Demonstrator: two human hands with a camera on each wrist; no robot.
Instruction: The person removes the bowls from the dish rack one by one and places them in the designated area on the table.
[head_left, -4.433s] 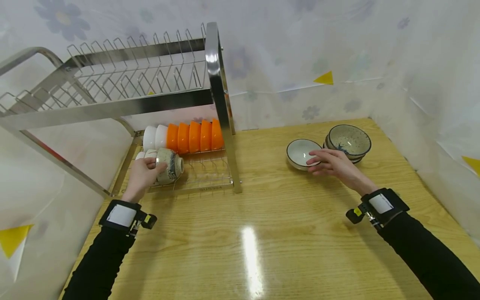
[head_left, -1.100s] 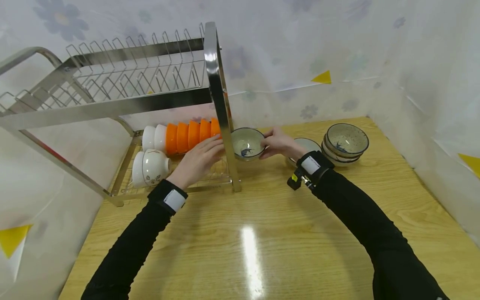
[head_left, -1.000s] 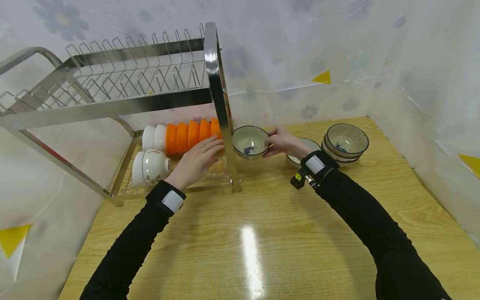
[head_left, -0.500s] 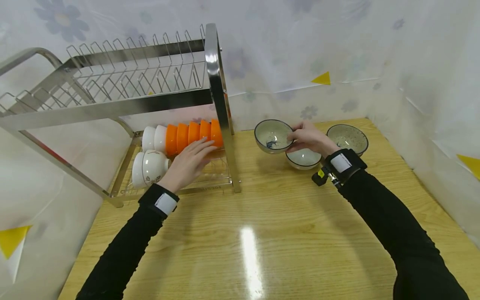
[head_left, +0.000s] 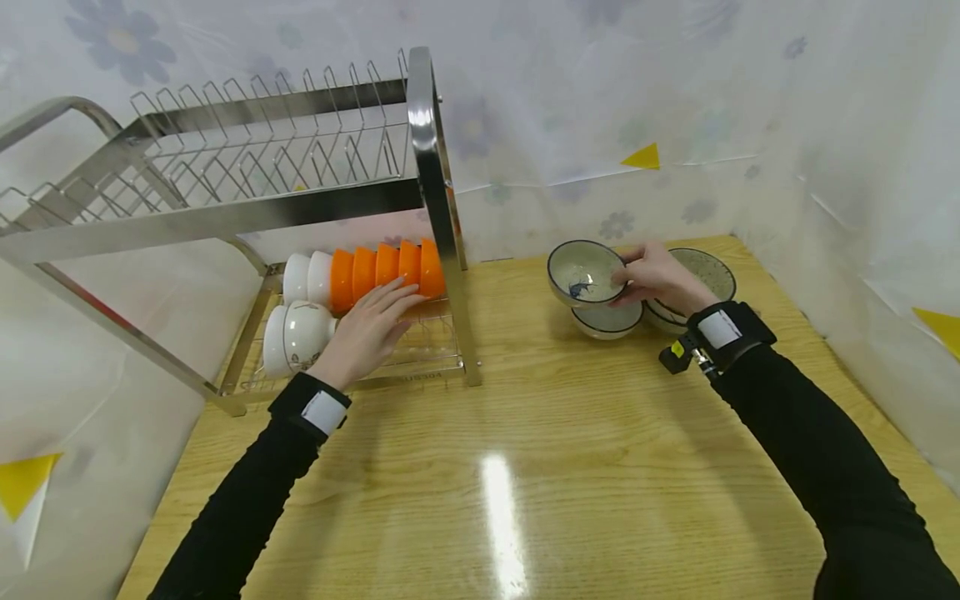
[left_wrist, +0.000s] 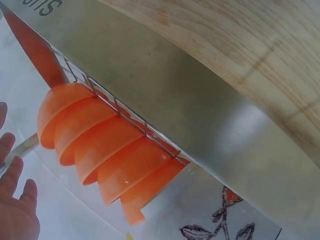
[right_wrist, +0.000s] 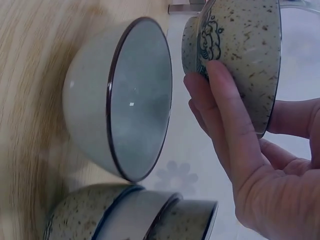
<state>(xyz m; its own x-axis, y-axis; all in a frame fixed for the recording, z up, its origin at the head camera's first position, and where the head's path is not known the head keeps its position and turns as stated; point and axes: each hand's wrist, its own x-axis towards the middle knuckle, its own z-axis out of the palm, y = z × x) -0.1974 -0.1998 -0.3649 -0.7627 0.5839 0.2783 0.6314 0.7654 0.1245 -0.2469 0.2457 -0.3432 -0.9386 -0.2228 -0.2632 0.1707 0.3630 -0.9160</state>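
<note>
My right hand point(head_left: 666, 282) grips a speckled bowl point(head_left: 573, 271) by its right side, thumb at the rim and fingers along the outside. In the right wrist view, this bowl point(right_wrist: 245, 55) shows a dark blue pattern on its outer wall. It is held above the table, overlapping a white dark-rimmed bowl point(head_left: 609, 323) in the head view. Behind my right hand stands a stack of bowls point(head_left: 708, 268). My left hand point(head_left: 362, 335), fingers spread and holding nothing, hovers at the rack's lower tier before a row of orange bowls point(head_left: 386, 271).
A two-tier metal dish rack point(head_left: 225, 221) stands at the left. White bowls point(head_left: 296, 279) continue the orange row, and white leaf-patterned bowls point(head_left: 307, 329) lie sideways in front. The rack's right post point(head_left: 450, 242) rises between my hands. Patterned sheeting point(head_left: 540, 100) hangs behind the wooden table point(head_left: 555, 433).
My left hand first held the speckled bowl in the rack. The bowl passed to my right hand, which carried it rightward to the white bowl. My left hand has drawn back slightly left.
</note>
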